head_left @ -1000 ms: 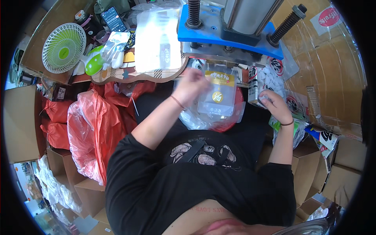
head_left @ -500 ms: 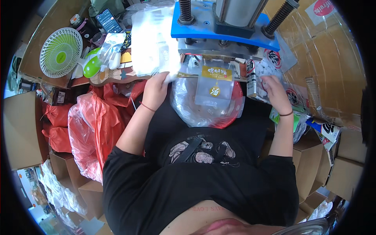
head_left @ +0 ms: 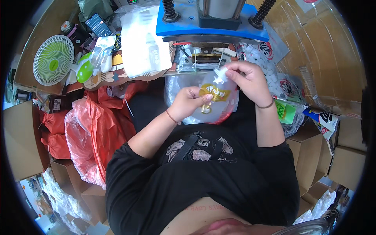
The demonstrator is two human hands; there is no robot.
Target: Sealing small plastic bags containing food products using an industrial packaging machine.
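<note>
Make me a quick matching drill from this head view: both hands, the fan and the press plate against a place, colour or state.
1. Left hand
2. Right hand
3. Desk fan
4. Press plate

A. Blue, at the top of the view
B. Fingers at the white piece on the pouch's upper end
C. White and green, at the far left
D. Holding the pouch by its gold-printed part

Pairs: 1-D, 2-B, 3-C, 4-A
</note>
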